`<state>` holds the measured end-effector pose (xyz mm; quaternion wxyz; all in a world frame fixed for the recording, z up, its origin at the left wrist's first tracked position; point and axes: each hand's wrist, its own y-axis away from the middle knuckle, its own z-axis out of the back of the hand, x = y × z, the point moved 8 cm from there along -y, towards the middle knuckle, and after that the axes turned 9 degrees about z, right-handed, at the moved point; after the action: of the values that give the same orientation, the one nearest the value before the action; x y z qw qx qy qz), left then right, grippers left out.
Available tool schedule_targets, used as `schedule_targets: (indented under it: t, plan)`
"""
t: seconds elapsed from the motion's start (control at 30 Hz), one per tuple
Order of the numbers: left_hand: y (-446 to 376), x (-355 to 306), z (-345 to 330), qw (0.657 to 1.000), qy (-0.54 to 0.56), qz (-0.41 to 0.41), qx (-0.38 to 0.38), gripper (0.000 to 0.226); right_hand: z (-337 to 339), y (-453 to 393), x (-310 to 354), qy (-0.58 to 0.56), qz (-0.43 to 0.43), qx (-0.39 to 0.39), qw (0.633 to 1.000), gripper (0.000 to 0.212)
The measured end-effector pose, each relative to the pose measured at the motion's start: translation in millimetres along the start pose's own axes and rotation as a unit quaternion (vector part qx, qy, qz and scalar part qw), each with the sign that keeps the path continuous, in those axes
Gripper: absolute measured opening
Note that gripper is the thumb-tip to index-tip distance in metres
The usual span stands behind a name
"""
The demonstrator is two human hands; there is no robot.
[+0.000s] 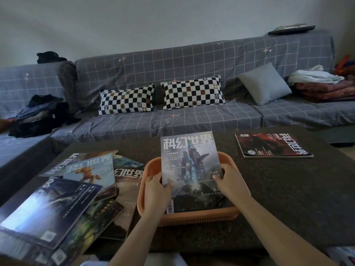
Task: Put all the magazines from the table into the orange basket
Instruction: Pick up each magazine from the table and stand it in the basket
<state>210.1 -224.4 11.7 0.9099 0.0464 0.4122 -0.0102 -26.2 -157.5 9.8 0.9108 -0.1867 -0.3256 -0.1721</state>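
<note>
magazines: about 7 (190, 166) | basket: 1 (188, 215) | cushions: 3 (192, 93)

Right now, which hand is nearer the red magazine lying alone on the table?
Right. The right hand grips the basket magazine's edge facing the red magazine; the left hand grips the opposite edge.

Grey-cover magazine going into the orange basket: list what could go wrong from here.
1. The grey-cover magazine looks longer than the orange basket; its far end sticks over the rim, so it may tip out once the left hand and right hand loosen their grip.
2. The loose pile of magazines overhangs the near table edge and could slide off.
</note>
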Motion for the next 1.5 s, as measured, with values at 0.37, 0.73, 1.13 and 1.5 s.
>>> schedule_targets:
  t: [0.37,0.73,1.13,1.5]
  plan:
    - [-4,6,-1,0.998,0.069,0.012,-0.006,0.014,-3,0,-4,-0.057,-0.006,0.018,0.998,0.015]
    - [-3,2,-2,0.996,0.079,0.013,-0.029,0.033,-5,-2,-9,-0.13,-0.026,0.016,0.991,0.014]
    - [14,-92,-35,0.971,0.208,-0.113,0.038,0.04,55,-10,-18,-0.192,-0.02,-0.068,0.979,0.045]
    - [0,-219,-174,0.965,0.14,-0.161,0.153,0.025,125,-29,-132,-0.205,-0.103,-0.138,0.963,0.036]
